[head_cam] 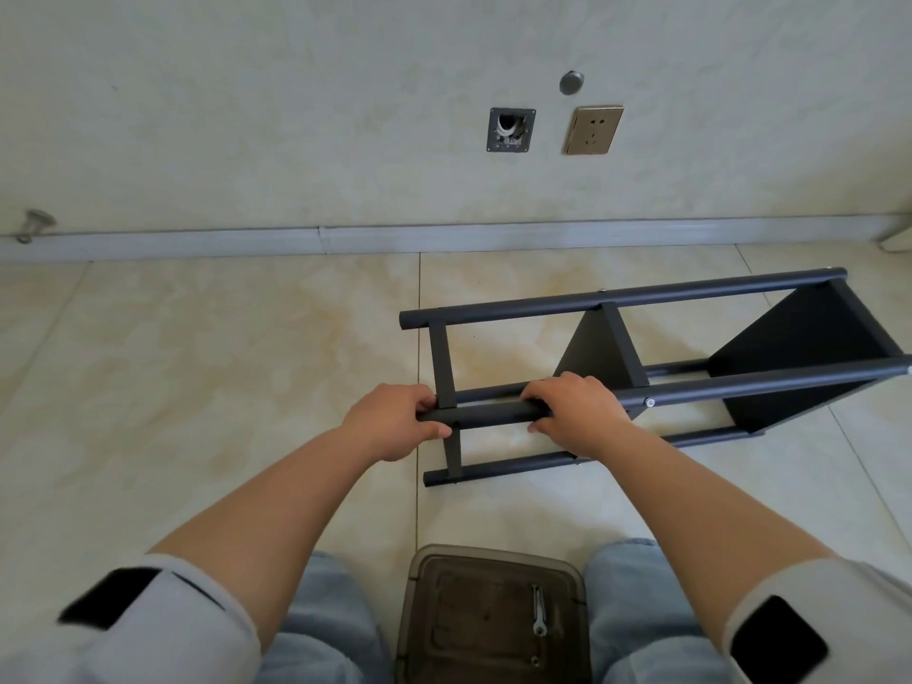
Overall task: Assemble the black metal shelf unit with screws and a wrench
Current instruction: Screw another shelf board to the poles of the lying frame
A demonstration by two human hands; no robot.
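The black metal shelf unit (641, 357) lies on its side on the tiled floor, its round posts running left to right and two flat shelf panels standing on edge. My left hand (395, 422) grips the left end of the near upper post, by the end crossbar. My right hand (575, 409) grips the same post a little further right, fingers curled over it. A silver screw head (649, 401) shows on that post just right of my right hand. A silver wrench (539, 609) lies in a brown plastic tray (424, 575) between my knees.
The wall and grey skirting run across the back, with a socket plate (594, 129) and an open junction box (511, 129). A door stop (35, 223) sticks out at the left. Bare tile spreads left of the shelf.
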